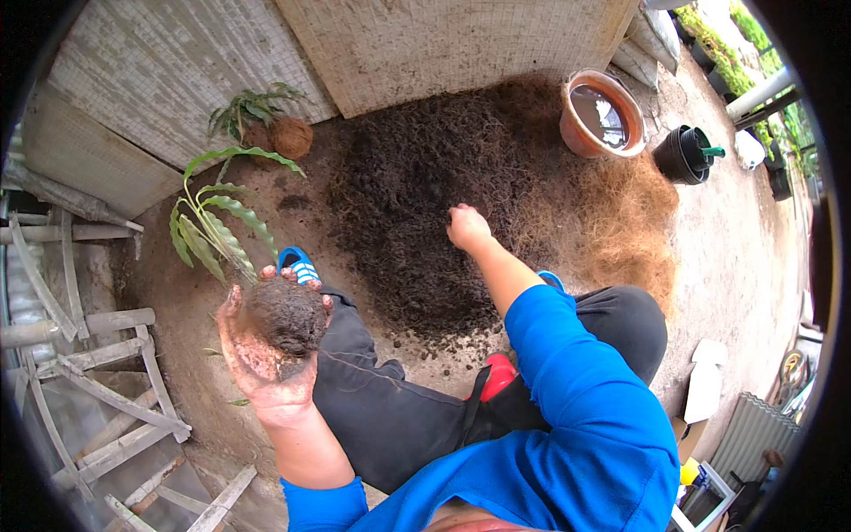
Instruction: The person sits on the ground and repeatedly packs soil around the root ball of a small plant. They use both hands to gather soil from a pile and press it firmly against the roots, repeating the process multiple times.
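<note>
In my upturned left hand [266, 372], dirty with soil, rests a dark, rounded root ball [289, 316], its fingers curled up around it. A potless plant with long, wavy green leaves [236, 209] leans away to the upper left from this ball. Thin root strands hang off it across my trouser leg. My right hand [469, 227] reaches down to the heap of dark, fibrous soil [412, 193], knuckles up. Its fingertips are hidden, so whether it grips any soil is not visible.
Loose tan coir fibre [618, 233] lies right of the soil. Behind it stand a terracotta-coloured tub of dark water [635, 130] and stacked black pots [675, 159]. A leafy plant [249, 113] with a brown fibre ball [292, 137] sits by the panels [432, 46]. Wooden frames [120, 392] stand left.
</note>
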{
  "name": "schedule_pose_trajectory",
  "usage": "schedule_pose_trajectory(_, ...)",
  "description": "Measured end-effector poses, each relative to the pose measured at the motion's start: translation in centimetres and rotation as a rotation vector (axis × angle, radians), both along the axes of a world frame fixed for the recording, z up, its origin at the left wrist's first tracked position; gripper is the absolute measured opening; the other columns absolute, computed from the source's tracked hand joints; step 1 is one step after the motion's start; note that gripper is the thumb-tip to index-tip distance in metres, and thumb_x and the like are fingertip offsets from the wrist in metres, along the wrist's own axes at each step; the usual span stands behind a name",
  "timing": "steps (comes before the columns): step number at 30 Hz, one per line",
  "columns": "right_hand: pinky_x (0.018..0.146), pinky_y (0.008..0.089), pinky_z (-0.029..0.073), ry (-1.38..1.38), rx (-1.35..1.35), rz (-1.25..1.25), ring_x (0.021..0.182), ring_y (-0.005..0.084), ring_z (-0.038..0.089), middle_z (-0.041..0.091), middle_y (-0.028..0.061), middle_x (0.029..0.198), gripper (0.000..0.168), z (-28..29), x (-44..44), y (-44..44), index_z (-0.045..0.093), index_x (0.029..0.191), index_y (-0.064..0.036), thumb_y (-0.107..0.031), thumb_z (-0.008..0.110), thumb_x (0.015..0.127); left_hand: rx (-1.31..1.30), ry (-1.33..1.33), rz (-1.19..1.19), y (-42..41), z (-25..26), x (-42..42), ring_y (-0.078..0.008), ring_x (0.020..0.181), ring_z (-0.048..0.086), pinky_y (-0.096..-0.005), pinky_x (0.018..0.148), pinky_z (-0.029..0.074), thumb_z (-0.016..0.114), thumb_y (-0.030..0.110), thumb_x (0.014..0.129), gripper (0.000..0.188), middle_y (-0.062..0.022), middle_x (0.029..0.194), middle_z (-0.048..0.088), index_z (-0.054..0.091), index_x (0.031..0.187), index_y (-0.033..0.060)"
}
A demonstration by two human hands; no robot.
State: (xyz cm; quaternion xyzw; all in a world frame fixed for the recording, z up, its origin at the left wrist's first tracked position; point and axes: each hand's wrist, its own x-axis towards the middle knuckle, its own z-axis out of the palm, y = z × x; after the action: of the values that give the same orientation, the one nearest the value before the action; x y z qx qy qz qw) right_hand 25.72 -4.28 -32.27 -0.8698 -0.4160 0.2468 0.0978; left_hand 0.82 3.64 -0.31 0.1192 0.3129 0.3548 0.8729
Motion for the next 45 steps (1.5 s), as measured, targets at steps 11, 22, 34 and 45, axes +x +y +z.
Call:
schedule_pose_trajectory(11, 0.089, 0.0409, 0.033, -0.218, -0.275, 0.013, 0.110, 0.0245, 0.041, 0.049, 0.0082, 0.111, 0.037, 0.6, -3.8, 0.7, 0.058, 0.105, -0.005, -0.026, 0.059, 0.075, -0.016, -0.022, 0.005, -0.2, 0.2, -0.4, -0.0316, 0.097, 0.052, -0.0468, 0.085, 0.042, 0.047, 0.033, 0.085, 0.033, -0.0120, 0.103, 0.055, 0.052, 0.104, 0.0057)
schedule_pose_trajectory(22, 0.089, 0.0375, 0.035, -0.070, -0.363, 0.140, 0.110, 0.0247, 0.042, 0.051, 0.0096, 0.112, 0.034, -0.6, -4.6, 1.2, 0.062, 0.098, -0.004, -0.027, 0.060, 0.072, -0.013, -0.013, 0.004, -0.8, -0.2, 0.7, -0.0327, 0.097, 0.051, -0.0476, 0.085, 0.042, 0.045, 0.034, 0.086, 0.035, -0.0127, 0.102, 0.055, 0.051, 0.105, 0.0052)
schedule_pose_trajectory(34, 0.070, 0.0462, 0.046, -0.140, -0.410, 0.099, 0.105, 0.0309, 0.043, 0.050, 0.0134, 0.111, 0.033, -1.4, -6.6, 0.5, 0.054, 0.110, -0.004, -0.023, 0.046, 0.084, 0.026, 0.063, -0.053, -2.6, -1.0, 3.9, -0.0320, 0.096, 0.051, -0.0468, 0.085, 0.042, 0.046, 0.033, 0.085, 0.034, -0.0123, 0.101, 0.055, 0.052, 0.104, 0.0053)
schedule_pose_trajectory(45, 0.081, 0.0384, 0.047, 0.209, -0.131, -0.179, 0.101, 0.0295, 0.050, 0.055, 0.0145, 0.102, 0.025, 0.5, -5.7, -1.2, 0.058, 0.100, -0.002, -0.011, 0.046, 0.080, -0.011, -0.028, -0.275, -3.8, -1.2, 7.6, -0.0322, 0.097, 0.051, -0.0472, 0.084, 0.042, 0.046, 0.032, 0.085, 0.036, -0.0121, 0.102, 0.055, 0.051, 0.107, 0.0039)
